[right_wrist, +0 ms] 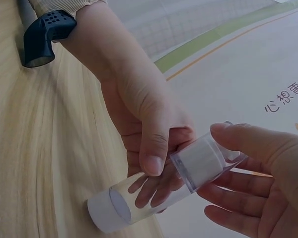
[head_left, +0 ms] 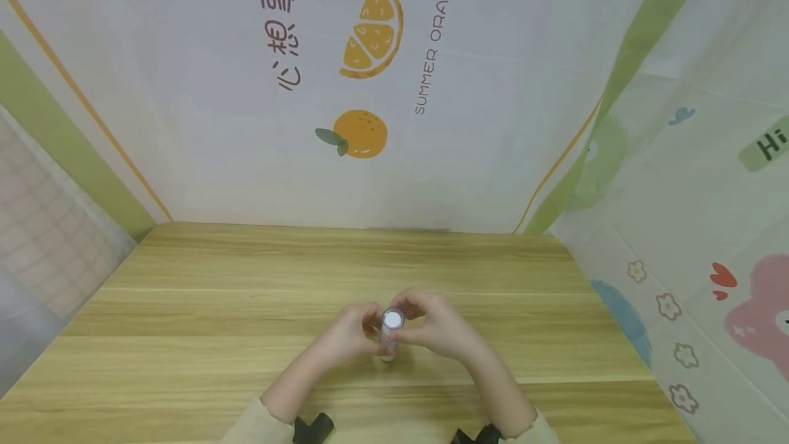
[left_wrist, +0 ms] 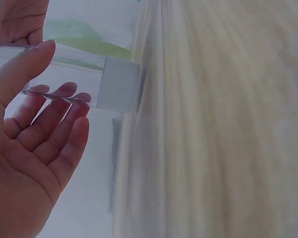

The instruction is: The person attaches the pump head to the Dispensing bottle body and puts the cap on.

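A slim clear pump bottle (head_left: 392, 336) stands upright at the table's middle, its white base (left_wrist: 120, 85) right at the tabletop. My left hand (head_left: 348, 336) grips the transparent body (right_wrist: 151, 198) from the left, thumb on one side and fingers behind, seen through the wall. From the right, my right hand (head_left: 436, 327) pinches the clear cap (right_wrist: 216, 171) at the top between thumb and fingers. Inside that cap a white pump part (right_wrist: 198, 158) shows. The body looks see-through down to the base.
The wood-grain table (head_left: 246, 293) spreads around both hands. A white cloth (head_left: 481, 156) with orange prints hangs behind it, and a patterned cloth (head_left: 653, 225) hangs along the right. Black wrist mounts (head_left: 314, 428) sit close to the near edge.
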`<state>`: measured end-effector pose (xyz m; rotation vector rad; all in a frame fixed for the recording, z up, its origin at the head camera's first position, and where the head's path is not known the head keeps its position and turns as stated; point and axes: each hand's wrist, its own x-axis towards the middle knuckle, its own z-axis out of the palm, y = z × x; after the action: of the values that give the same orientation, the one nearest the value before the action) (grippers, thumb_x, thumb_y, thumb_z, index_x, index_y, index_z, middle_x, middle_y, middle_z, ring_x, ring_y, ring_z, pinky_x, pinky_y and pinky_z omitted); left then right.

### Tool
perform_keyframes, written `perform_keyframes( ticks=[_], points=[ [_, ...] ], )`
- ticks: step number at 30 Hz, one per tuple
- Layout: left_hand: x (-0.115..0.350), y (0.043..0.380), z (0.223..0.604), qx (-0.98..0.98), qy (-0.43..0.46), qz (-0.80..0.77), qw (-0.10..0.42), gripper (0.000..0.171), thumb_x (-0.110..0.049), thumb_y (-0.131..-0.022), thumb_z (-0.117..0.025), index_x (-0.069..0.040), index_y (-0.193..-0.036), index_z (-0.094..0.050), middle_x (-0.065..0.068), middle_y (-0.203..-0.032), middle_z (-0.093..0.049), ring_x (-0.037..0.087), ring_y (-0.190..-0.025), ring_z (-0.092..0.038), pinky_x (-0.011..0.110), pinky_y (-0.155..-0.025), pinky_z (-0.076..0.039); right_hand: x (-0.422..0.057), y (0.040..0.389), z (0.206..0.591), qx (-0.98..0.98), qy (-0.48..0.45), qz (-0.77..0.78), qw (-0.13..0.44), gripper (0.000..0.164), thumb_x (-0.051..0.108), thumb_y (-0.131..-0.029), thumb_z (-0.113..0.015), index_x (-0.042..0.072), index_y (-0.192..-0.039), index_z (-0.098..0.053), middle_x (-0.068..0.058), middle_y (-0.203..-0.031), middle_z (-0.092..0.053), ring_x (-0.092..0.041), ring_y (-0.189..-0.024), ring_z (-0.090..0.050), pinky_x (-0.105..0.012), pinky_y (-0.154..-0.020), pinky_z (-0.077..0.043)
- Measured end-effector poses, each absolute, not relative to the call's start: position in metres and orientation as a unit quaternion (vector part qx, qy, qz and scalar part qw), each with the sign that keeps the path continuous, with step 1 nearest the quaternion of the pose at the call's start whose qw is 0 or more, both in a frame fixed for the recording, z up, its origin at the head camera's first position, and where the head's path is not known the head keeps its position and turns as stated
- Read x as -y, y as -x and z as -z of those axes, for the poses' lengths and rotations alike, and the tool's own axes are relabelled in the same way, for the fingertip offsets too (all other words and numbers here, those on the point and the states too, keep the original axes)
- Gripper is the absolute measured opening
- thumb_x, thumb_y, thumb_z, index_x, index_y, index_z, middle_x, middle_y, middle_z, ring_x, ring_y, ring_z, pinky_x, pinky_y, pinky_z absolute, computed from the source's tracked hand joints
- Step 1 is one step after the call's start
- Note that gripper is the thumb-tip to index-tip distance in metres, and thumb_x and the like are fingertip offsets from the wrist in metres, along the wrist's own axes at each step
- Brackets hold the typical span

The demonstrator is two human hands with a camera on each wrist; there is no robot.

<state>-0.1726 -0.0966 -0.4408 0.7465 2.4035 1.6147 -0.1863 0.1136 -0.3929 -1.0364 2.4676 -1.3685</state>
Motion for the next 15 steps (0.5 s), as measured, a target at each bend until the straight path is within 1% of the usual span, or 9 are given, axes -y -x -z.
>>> perform_keyframes(
  ticks=[6,15],
  points=[
    [0.0961,0.1728,0.442,-0.807,-0.248,-0.53,0.082,0.032,-0.018,-0.075,-0.082,-0.016,-0.101,-0.064,-0.007,-0.096,-0.064,0.018,-0.093,-0.059,0.043,-0.086,-0.048,-0.1118,0.1859,0.3925,-0.825,0.332,0.452,0.071,0.029,0.024,-0.078,-0.081,0.016,-0.102,-0.065,0.012,-0.096,-0.064,-0.011,-0.093,-0.061,-0.037,-0.087,-0.049],
    [0.0955,0.1721,0.4419,-0.805,-0.233,-0.536,0.1,0.034,-0.019,-0.075,-0.082,-0.018,-0.103,-0.063,-0.01,-0.102,-0.065,0.017,-0.101,-0.059,0.046,-0.093,-0.045,-0.1119,0.1859,0.3926,-0.827,0.326,0.45,0.082,0.03,0.025,-0.079,-0.08,0.017,-0.103,-0.065,0.012,-0.097,-0.064,-0.011,-0.094,-0.061,-0.039,-0.088,-0.049]
  ],
)
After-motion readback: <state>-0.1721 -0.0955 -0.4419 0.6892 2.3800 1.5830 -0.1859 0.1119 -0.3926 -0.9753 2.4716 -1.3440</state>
